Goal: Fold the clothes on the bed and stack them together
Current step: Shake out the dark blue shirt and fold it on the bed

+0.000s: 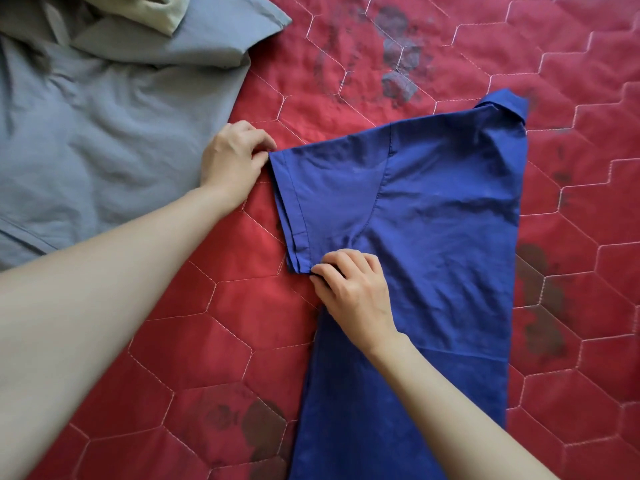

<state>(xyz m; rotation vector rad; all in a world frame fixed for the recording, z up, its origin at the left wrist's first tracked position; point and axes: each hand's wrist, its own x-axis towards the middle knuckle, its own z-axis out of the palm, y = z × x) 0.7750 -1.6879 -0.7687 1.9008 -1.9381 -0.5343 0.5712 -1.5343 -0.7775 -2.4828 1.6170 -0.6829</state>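
With the royal-blue cotton short-sleeved shirt (433, 237) lying halved lengthwise on the red quilted bedspread (242, 341), the left hand (233, 161) and right hand (353, 289) pinch its sleeve cuff's corners, apparently ready to fold the sleeve across the body.

2 bare forearms, no sleeves in view; hands: left hand (232, 158), right hand (355, 292), short nails.

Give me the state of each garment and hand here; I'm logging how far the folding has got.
Blue shirt: folded in half lengthwise, flat on the quilt, sleeves stacked and sticking out.
Grey garment: unfolded, rumpled.
Cream garment: bunched on the grey one.
Left hand: pinches the sleeve's upper cuff corner.
Right hand: pinches the sleeve's lower cuff corner.
Red quilt: spread flat, stained.
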